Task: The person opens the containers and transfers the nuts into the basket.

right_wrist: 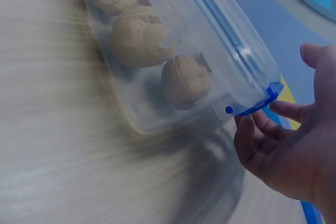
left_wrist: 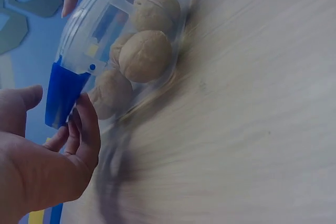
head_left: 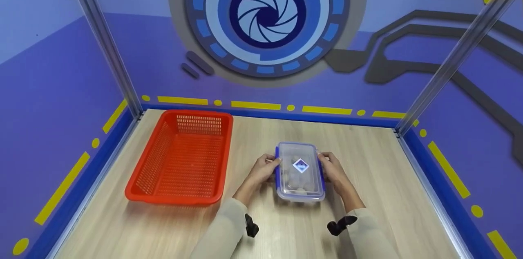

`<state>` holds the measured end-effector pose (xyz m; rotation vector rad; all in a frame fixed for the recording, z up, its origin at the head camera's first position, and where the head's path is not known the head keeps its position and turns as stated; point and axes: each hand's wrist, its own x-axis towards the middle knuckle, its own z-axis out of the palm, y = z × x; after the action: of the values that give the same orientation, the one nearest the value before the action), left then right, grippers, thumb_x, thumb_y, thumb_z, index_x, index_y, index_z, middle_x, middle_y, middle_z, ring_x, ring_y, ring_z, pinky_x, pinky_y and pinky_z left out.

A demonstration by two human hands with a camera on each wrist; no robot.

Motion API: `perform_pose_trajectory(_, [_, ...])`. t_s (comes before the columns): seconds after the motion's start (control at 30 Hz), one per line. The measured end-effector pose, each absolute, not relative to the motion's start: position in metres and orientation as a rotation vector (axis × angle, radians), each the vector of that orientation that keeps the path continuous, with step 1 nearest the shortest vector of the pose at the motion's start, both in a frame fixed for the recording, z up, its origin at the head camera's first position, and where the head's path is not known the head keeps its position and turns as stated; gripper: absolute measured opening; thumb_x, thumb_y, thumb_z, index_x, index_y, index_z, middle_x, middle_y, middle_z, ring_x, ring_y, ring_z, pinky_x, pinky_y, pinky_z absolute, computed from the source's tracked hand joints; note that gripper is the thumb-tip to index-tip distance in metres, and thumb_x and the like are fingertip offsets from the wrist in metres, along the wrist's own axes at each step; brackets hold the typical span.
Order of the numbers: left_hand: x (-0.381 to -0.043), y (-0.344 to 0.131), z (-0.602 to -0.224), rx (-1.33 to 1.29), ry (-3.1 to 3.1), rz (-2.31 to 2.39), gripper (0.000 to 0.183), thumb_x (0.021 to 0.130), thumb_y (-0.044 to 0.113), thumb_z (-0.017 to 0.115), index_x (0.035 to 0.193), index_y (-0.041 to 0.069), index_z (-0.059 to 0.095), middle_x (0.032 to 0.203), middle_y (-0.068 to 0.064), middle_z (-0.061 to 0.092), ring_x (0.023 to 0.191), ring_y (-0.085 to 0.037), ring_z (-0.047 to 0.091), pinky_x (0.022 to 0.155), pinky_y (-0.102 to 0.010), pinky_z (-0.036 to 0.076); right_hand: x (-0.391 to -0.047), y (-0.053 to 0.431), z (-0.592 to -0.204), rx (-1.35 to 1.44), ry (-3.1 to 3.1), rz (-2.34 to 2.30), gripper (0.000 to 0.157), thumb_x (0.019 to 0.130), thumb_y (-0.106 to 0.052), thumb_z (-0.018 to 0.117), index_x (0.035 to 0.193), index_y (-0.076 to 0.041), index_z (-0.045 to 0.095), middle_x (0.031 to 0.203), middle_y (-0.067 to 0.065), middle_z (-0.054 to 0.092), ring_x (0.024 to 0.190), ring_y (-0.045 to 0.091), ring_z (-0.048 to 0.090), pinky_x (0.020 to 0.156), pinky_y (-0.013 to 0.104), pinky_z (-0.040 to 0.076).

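Observation:
A clear plastic food container with a translucent lid and blue side latches rests on the table, a diamond-shaped label on its lid. Several round, tan, seamed walnuts lie inside, seen through its walls. My left hand is at the container's left side, fingers curled beneath the blue left latch, which sticks outward. On the opposite side, my right hand has its fingers bent under the blue right latch, also standing out from the wall. In the right wrist view the right thumb is apart from the latch.
A red perforated plastic basket stands left of the container, with nothing in it. The wooden table is bounded by blue printed panels and metal posts at the back corners.

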<state>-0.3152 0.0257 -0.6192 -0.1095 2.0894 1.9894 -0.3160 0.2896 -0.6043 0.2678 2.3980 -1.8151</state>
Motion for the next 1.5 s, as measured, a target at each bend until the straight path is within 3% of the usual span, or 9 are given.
perform_pose_trajectory(0.1, [-0.317,0.025,-0.623,-0.1,2.041,2.021,0.039,0.105,0.033,0.067,0.126,0.001,0.059,0.107,-0.011,0.065,0.085,-0.022,0.069,0.07,-0.039,0.062,-0.318,0.287,-0.606,0.265,2.37,-1.76,0.054,0.109,-0.049,0.051,0.143,-0.006,0.049,0.108,0.012,0.061,0.088,0.021,0.061,0.07,0.034,0.052])
perform_pose_trajectory(0.2, [-0.318,0.024,-0.625,-0.096,2.01,2.039,0.038,0.106,0.031,0.066,0.126,0.0,0.058,0.107,-0.01,0.064,0.086,-0.022,0.069,0.069,-0.039,0.062,-0.32,0.287,-0.608,0.264,2.32,-1.745,0.057,0.109,-0.051,0.051,0.142,-0.005,0.047,0.124,0.017,0.059,0.104,0.027,0.061,0.078,0.038,0.054])
perform_pose_trajectory(0.3, [-0.319,0.024,-0.625,-0.096,1.985,2.032,0.038,0.106,0.031,0.064,0.126,0.0,0.057,0.105,-0.01,0.065,0.085,-0.021,0.069,0.068,-0.037,0.061,-0.323,0.288,-0.609,0.292,2.253,-1.792,0.054,0.109,-0.052,0.051,0.134,-0.004,0.048,0.108,0.013,0.059,0.093,0.024,0.06,0.073,0.036,0.053])
perform_pose_trajectory(0.47, [-0.321,0.026,-0.626,-0.078,1.929,2.037,0.039,0.106,0.033,0.064,0.126,0.0,0.059,0.1,-0.009,0.067,0.08,-0.019,0.068,0.065,-0.034,0.058,-0.327,0.291,-0.608,0.313,2.157,-1.853,0.047,0.111,-0.05,0.048,0.123,-0.004,0.046,0.079,-0.002,0.047,0.069,0.012,0.049,0.058,0.027,0.043])
perform_pose_trajectory(0.67, [-0.322,0.028,-0.63,-0.046,1.897,2.044,0.039,0.106,0.033,0.065,0.124,-0.001,0.061,0.096,-0.007,0.067,0.076,-0.016,0.066,0.063,-0.031,0.056,-0.327,0.292,-0.609,0.409,2.127,-1.867,0.05,0.112,-0.047,0.046,0.131,-0.001,0.053,0.087,0.003,0.063,0.076,0.015,0.062,0.063,0.03,0.053])
perform_pose_trajectory(0.8, [-0.322,0.028,-0.633,-0.019,1.903,2.05,0.039,0.107,0.033,0.063,0.123,-0.002,0.06,0.098,-0.007,0.066,0.08,-0.015,0.065,0.067,-0.029,0.056,-0.326,0.29,-0.613,0.406,2.077,-1.934,0.046,0.112,-0.044,0.046,0.126,-0.001,0.055,0.087,0.004,0.067,0.076,0.016,0.065,0.065,0.032,0.056])
perform_pose_trajectory(1.17, [-0.321,0.024,-0.637,0.044,1.849,2.063,0.037,0.109,0.035,0.059,0.122,0.001,0.058,0.094,-0.005,0.062,0.074,-0.013,0.061,0.06,-0.028,0.052,-0.326,0.287,-0.617,0.354,2.039,-2.035,0.039,0.113,-0.033,0.045,0.123,0.002,0.059,0.094,0.006,0.069,0.083,0.017,0.067,0.074,0.033,0.057])
perform_pose_trajectory(1.33, [-0.325,0.021,-0.64,0.075,1.809,2.075,0.033,0.109,0.034,0.059,0.121,0.003,0.058,0.098,-0.006,0.063,0.078,-0.015,0.064,0.062,-0.028,0.055,-0.329,0.287,-0.615,0.315,2.048,-2.007,0.035,0.114,-0.03,0.04,0.117,0.0,0.058,0.091,0.005,0.065,0.079,0.016,0.064,0.069,0.031,0.056])
perform_pose_trajectory(1.5, [-0.33,0.02,-0.642,0.111,1.769,2.111,0.028,0.109,0.031,0.059,0.118,0.005,0.055,0.103,-0.008,0.062,0.084,-0.019,0.066,0.065,-0.031,0.058,-0.333,0.286,-0.613,0.248,2.013,-2.002,0.036,0.115,-0.028,0.033,0.12,0.001,0.054,0.095,0.006,0.063,0.083,0.016,0.064,0.072,0.032,0.056])
